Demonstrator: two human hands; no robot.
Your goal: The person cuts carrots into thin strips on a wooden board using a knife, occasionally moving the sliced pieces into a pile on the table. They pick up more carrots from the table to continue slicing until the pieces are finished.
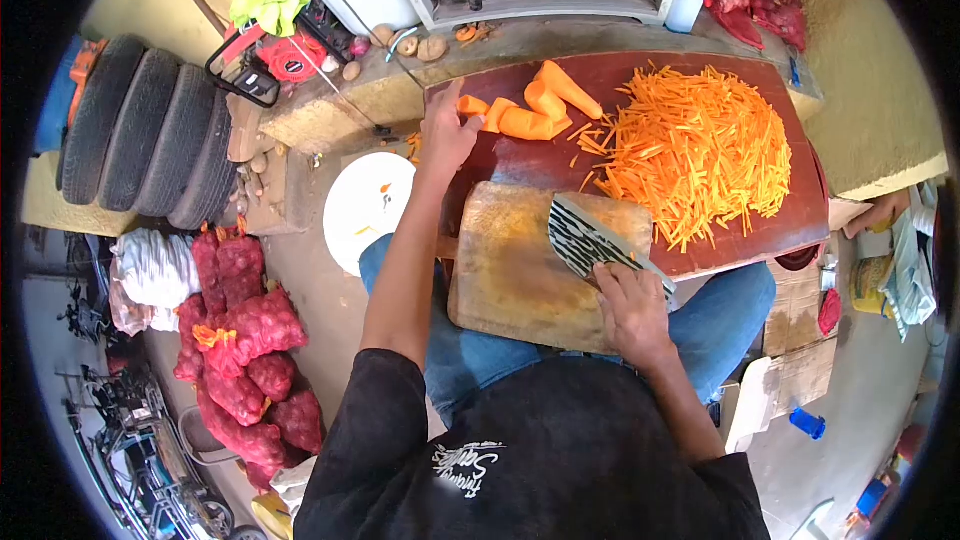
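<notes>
My left hand (pixel 452 132) reaches to the table's far left corner, its fingers at the end of a row of peeled orange carrot pieces (pixel 525 122); whether it grips one is hard to see. In my right hand (pixel 634 312) is a wide knife (pixel 590 240) with a black-and-white patterned blade, lying low over the right part of a worn wooden cutting board (pixel 505 265). The board rests at the near edge of the red table (pixel 500 165), above my lap. A big heap of thin orange strips (pixel 700 155) covers the table's right side.
A white round container (pixel 368 205) stands on the floor left of the table. Red mesh sacks (pixel 250 340) lie farther left, below stacked tires (pixel 150 130). Behind the table are a ledge (pixel 570 45) and a grey shelf (pixel 560 15). Cardboard (pixel 800 340) lies at the right.
</notes>
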